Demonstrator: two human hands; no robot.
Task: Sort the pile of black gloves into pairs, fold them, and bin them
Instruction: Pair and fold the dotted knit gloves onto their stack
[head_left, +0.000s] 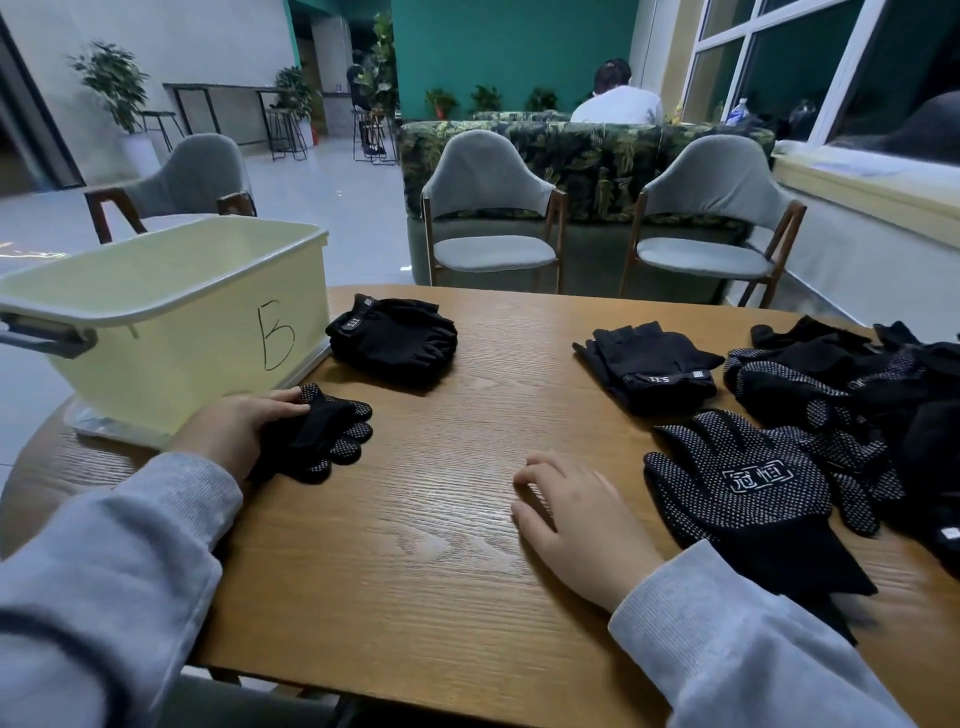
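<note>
1. Leftmost, at nine o'clock on the round wood-grain table (415, 561), stands the pale yellow plastic bin (171, 332), rigid and smooth-walled, hand-marked "B", with a grey latch handle on its near end; its inside cannot be seen.
2. Just below the bin, at about eight o'clock, the left hand (236, 431) grips a folded dotted glove bundle (324, 434), fingers curled over its upper edge. Judged soft, light and springy, the bundle should be held across the fold so it does not open.
3. At eleven o'clock, touching the bin's corner, lies a folded pair of fingerless gloves (395, 340): matt black fabric with a labelled wrist strap.
4. At six o'clock the right hand (576, 519) rests palm-down on bare wood, fingers loosely bent, holding nothing.
5. At one o'clock sits a second pair of fingerless gloves (652, 364), stacked, strap toward the viewer, not yet folded.
6. At three to four o'clock a flat dotted glove (748, 493) lies palm-up, knit black with white grip dots and a printed logo. The dots likely resist sliding; lifting by the cuff looks easiest.
7. Rightmost, from two to three o'clock, the unsorted pile (852, 395) lies limp and tangled, so gloves probably need separating singly.
</note>
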